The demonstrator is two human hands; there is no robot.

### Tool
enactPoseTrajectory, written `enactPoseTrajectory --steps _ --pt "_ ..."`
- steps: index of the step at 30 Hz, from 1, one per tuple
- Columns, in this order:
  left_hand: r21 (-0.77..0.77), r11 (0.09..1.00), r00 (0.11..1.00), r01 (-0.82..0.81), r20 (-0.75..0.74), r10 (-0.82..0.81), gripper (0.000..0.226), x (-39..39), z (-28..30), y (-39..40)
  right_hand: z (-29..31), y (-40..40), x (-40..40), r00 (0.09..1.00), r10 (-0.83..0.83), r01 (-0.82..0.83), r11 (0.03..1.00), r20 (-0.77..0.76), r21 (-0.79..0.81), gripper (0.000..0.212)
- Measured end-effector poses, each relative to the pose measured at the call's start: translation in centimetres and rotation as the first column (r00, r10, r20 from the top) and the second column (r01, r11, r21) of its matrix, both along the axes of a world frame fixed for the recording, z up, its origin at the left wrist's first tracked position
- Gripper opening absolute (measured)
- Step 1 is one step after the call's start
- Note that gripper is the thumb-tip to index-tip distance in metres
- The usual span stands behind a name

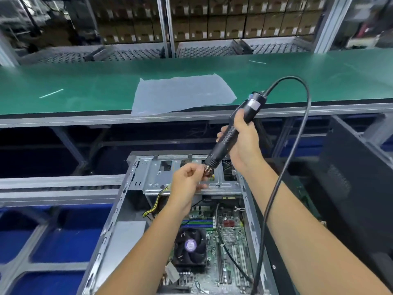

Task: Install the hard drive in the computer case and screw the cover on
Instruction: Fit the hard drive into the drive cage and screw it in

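An open computer case (119, 209) lies below me, with its motherboard (229, 237) and CPU fan (190, 246) exposed. The metal drive cage (153, 177) spans the case's far end. My right hand (244, 141) grips a black electric screwdriver (234, 128), tilted with its tip down over the cage. My left hand (187, 182) has its fingers pinched at the screwdriver's tip (208, 170), apparently on a small screw that is too small to make out. The hard drive is not clearly visible.
A black case cover (357, 184) stands at the right. The screwdriver's black cable (282, 177) loops over my right forearm. A clear plastic sheet (182, 92) lies on the green conveyor (63, 81). Blue bins (53, 237) sit at the lower left.
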State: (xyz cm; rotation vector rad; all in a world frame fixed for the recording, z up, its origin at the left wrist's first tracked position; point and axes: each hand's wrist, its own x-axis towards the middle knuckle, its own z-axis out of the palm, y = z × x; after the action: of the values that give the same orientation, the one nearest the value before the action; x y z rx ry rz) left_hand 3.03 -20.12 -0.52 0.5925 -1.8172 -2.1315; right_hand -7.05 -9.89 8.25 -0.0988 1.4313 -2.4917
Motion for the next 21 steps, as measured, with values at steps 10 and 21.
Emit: enactPoseTrajectory --steps 10,21 --pt "-0.082 0.996 0.997 0.04 -0.058 -0.045 0.004 -0.5 -0.3 0.1 -1.0 0.0 -1.2 0.993 -0.114 0.115 0.992 0.016 -0.056 0.03" --pt "0.033 0.999 0.996 -0.034 -0.079 0.036 0.018 -1.1 -0.5 -0.2 -1.1 0.1 -1.7 0.994 -0.097 0.101 0.992 0.052 -0.075 0.036"
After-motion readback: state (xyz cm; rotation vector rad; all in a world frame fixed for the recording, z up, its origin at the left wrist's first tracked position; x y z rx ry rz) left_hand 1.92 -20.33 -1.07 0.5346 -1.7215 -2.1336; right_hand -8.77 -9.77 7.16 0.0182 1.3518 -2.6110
